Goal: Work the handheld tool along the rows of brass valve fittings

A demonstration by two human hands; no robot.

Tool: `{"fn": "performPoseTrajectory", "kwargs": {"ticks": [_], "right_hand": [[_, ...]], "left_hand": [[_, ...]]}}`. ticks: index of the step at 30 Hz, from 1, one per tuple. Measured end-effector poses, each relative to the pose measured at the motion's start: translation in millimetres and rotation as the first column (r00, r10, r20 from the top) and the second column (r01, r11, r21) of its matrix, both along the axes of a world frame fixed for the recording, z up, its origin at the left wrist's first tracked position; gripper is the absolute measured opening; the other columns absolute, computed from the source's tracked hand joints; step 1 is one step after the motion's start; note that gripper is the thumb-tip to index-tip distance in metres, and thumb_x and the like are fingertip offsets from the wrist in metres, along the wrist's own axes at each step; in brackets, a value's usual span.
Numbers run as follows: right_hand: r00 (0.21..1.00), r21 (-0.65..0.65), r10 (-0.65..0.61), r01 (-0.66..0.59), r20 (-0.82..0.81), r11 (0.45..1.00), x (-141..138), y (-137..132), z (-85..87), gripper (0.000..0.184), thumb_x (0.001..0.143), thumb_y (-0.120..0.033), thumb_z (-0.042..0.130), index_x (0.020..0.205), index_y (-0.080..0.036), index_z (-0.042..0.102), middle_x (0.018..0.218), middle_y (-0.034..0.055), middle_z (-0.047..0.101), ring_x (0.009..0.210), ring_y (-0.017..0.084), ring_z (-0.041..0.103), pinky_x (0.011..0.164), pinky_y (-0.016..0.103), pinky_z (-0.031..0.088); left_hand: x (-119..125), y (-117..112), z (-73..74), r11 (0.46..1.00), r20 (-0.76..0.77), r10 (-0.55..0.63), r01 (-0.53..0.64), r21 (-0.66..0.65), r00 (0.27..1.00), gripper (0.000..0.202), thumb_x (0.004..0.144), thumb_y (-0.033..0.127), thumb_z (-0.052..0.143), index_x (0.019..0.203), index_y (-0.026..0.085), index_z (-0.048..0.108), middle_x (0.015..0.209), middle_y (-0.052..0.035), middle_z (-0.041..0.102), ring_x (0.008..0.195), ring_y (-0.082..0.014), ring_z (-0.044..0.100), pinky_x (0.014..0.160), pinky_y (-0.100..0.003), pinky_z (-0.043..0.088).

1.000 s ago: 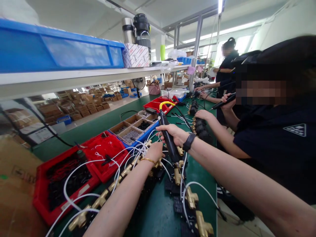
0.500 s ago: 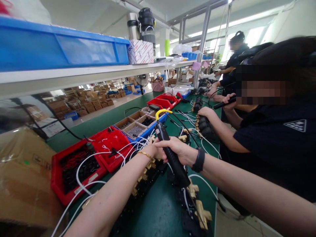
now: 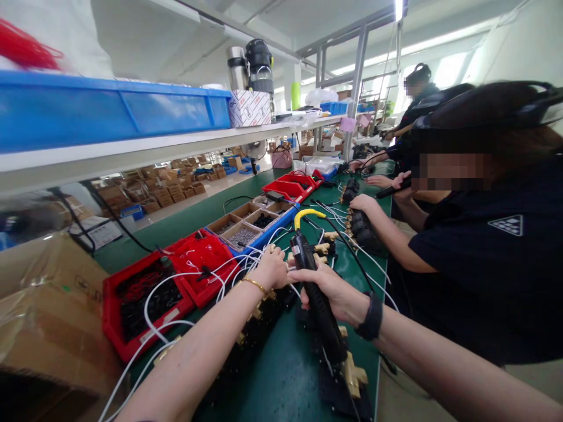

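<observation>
Our right hand point(image 3: 335, 288) is wrapped around a black screwdriver point(image 3: 324, 322), slanting from its yellow sleeve point(image 3: 309, 213) near twelve o'clock toward a brass fitting point(image 3: 354, 373) at five. At the screwdriver's ten o'clock, just beside the right, our left hand point(image 3: 270, 271) is curled; we cannot tell what it grips. A blue tray point(image 3: 279, 224) stands at the left's eleven o'clock, a red bin point(image 3: 113, 328) at nine.
</observation>
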State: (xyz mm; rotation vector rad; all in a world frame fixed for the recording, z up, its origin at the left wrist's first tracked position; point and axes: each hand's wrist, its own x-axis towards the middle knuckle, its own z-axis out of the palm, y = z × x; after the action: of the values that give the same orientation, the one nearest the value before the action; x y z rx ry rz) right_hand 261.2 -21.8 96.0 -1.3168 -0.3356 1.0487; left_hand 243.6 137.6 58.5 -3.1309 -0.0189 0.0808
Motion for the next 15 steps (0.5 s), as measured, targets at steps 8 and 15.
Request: {"fn": "performPoseTrajectory", "kwargs": {"ticks": [8,15], "right_hand": [[0.996,0.026,-0.058,0.060,-0.069,0.998,-0.1,-55.1,5.2,0.060,0.067,-0.036,0.074,0.119,-0.018,0.048,0.054,-0.0003,0.052,0.044,0.011,0.046,0.042,0.019,0.040],[0.948,-0.071,-0.307,0.313,0.081,0.947,-12.7,-167.8,-29.7,0.069,0.062,-0.053,0.075,0.114,-0.016,0.050,0.063,0.0041,0.057,0.041,0.010,0.043,0.042,0.021,0.036]], "left_hand": [[-17.6,-4.6,17.1,0.997,0.149,0.072,-0.070,-0.023,0.986,0.039,0.080,0.046,0.054,0.093,0.011,0.067,0.112,-0.0161,0.057,0.122,-0.0318,0.037,0.108,-0.042,0.025],[-116.0,-94.4,-36.3,0.888,0.316,0.138,0.024,-0.460,0.938,0.092,0.066,0.057,0.068,0.140,0.030,0.021,0.150,-0.0071,0.015,0.136,-0.0334,0.019,0.110,-0.049,0.030]]}}
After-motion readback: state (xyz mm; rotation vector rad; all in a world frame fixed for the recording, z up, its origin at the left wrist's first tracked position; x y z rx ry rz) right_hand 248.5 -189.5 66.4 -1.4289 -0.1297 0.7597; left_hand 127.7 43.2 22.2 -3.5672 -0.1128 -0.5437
